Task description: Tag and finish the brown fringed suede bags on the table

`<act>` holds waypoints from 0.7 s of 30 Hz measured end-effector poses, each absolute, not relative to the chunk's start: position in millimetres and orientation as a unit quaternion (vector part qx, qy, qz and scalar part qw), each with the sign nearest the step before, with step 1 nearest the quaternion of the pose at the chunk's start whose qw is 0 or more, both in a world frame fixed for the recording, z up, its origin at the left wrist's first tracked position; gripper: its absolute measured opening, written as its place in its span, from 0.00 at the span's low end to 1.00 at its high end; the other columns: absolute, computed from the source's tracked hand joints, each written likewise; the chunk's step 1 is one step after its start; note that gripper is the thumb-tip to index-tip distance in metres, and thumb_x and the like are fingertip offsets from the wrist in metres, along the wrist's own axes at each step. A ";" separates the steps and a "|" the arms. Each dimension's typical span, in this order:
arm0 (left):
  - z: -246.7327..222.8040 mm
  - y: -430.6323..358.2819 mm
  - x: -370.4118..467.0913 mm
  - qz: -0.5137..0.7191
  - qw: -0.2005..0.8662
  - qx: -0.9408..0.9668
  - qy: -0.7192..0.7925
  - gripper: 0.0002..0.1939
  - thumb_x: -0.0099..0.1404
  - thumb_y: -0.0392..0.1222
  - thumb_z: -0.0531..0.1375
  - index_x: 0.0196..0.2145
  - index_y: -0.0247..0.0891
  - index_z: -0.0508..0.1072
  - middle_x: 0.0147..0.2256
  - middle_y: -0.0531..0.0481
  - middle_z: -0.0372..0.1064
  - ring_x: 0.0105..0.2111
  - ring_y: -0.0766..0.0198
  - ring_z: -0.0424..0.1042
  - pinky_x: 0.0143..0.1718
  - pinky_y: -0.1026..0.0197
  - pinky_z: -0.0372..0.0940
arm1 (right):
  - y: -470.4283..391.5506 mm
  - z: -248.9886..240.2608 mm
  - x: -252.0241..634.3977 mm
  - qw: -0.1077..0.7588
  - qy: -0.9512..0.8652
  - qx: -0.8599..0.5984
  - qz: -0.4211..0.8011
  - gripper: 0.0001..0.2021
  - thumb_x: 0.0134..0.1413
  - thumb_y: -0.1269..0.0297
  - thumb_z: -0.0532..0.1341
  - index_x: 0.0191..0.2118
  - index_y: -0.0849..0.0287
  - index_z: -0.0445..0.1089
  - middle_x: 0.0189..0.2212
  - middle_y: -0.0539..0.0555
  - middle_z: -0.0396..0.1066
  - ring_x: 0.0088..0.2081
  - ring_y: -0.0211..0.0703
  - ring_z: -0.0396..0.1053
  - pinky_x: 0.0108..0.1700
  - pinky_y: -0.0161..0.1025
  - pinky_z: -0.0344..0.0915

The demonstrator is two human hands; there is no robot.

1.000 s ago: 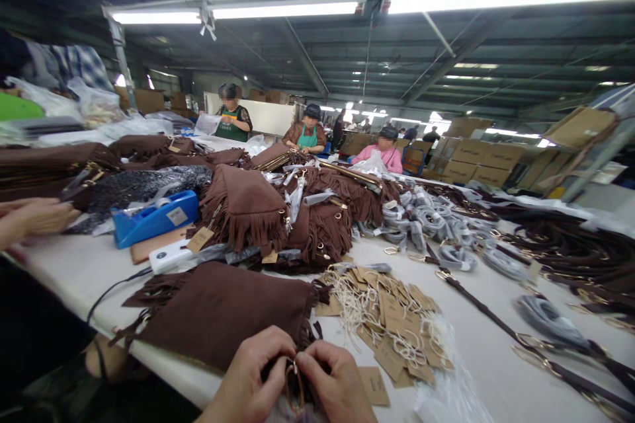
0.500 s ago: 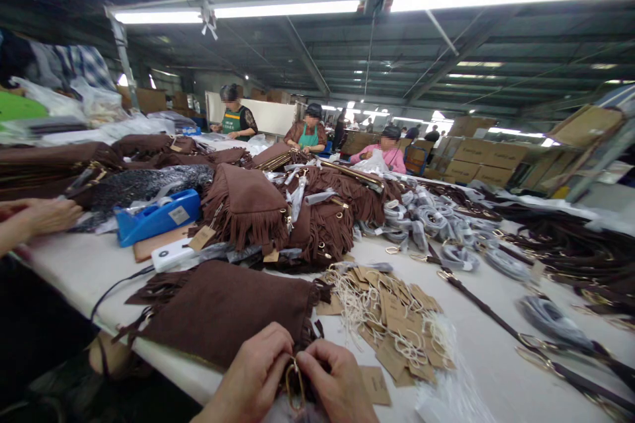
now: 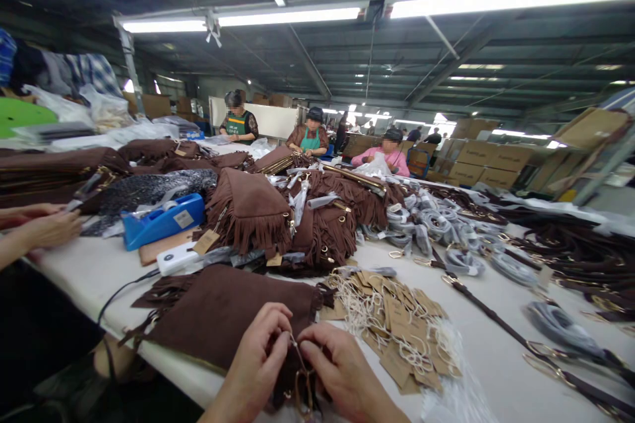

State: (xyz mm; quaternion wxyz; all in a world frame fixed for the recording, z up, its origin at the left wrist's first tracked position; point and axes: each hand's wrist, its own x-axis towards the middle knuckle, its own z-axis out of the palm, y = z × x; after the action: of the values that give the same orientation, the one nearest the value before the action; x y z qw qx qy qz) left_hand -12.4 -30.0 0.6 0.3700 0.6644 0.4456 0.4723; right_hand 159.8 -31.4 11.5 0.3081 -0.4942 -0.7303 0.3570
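My left hand (image 3: 260,357) is closed in a pinch on a thin pale string (image 3: 296,347) over the table's near edge. Close by on the right, the fingertips of my right hand (image 3: 342,370) are pinched together on the same string. Just below the fingertips hangs a gold metal clasp (image 3: 302,386), partly hidden by my right hand. A dark brown fringed suede bag (image 3: 223,314) lies flat just behind and left of my hands. A heap of brown paper hang tags (image 3: 401,317) with white strings lies to the right.
Another person's hands (image 3: 49,228) work at the left edge. A blue tape dispenser (image 3: 166,219), a white device (image 3: 176,258) with a cable and piled fringed bags (image 3: 251,211) stand behind. Dark straps (image 3: 491,314) and plastic-wrapped coiled straps (image 3: 426,218) lie right.
My fingertips have moved slightly apart and up, and a length of pale string now shows between them. The clasp sits a little lower and further right. The view has tilted slightly.
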 end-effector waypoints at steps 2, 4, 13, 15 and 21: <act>6.3 -28.0 -10.4 0.480 0.338 0.677 0.444 0.07 0.64 0.35 0.52 0.28 0.40 0.66 0.40 0.47 0.66 0.42 0.59 0.69 0.44 0.61 0.63 | -26.4 13.1 156.2 0.307 -0.707 -0.488 0.409 0.09 0.56 0.66 0.57 0.32 0.58 0.74 0.26 0.49 0.70 0.23 0.37 0.67 0.26 0.32 0.62; 9.8 -26.4 -8.4 0.482 0.343 0.674 0.442 0.07 0.64 0.36 0.53 0.28 0.40 0.66 0.40 0.46 0.66 0.41 0.59 0.68 0.42 0.61 0.64 | -22.2 14.3 154.7 0.307 -0.680 -0.484 0.458 0.07 0.54 0.66 0.58 0.29 0.59 0.72 0.23 0.47 0.67 0.19 0.34 0.65 0.21 0.31 0.58; -1.0 -32.9 -3.9 0.447 0.462 0.594 0.483 0.03 0.59 0.40 0.58 0.30 0.38 0.69 0.29 0.53 0.63 0.25 0.66 0.65 0.24 0.67 0.61 | -12.9 10.3 160.6 0.347 -0.681 -0.489 0.419 0.10 0.56 0.64 0.58 0.25 0.58 0.67 0.20 0.45 0.63 0.24 0.36 0.62 0.27 0.32 0.57; -3.5 -33.9 -0.4 0.434 0.426 0.621 0.495 0.04 0.57 0.38 0.60 0.25 0.37 0.70 0.28 0.52 0.64 0.27 0.65 0.65 0.27 0.67 0.60 | -14.2 8.9 160.7 0.354 -0.695 -0.486 0.394 0.11 0.57 0.64 0.58 0.25 0.59 0.68 0.22 0.47 0.67 0.28 0.38 0.65 0.32 0.33 0.59; -8.8 -31.0 9.9 0.442 0.389 0.627 0.510 0.14 0.62 0.42 0.57 0.20 0.37 0.70 0.25 0.51 0.66 0.27 0.64 0.65 0.29 0.65 0.59 | -17.8 4.1 159.5 0.368 -0.730 -0.487 0.307 0.10 0.59 0.68 0.57 0.26 0.58 0.67 0.24 0.49 0.68 0.29 0.39 0.65 0.33 0.34 0.57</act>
State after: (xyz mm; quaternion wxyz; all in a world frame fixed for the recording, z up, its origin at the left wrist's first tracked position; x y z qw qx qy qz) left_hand 9.9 -31.0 -8.8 0.3887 0.6268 0.5102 0.4425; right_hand 159.5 -17.8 4.1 0.3675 -0.4871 -0.7303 0.3073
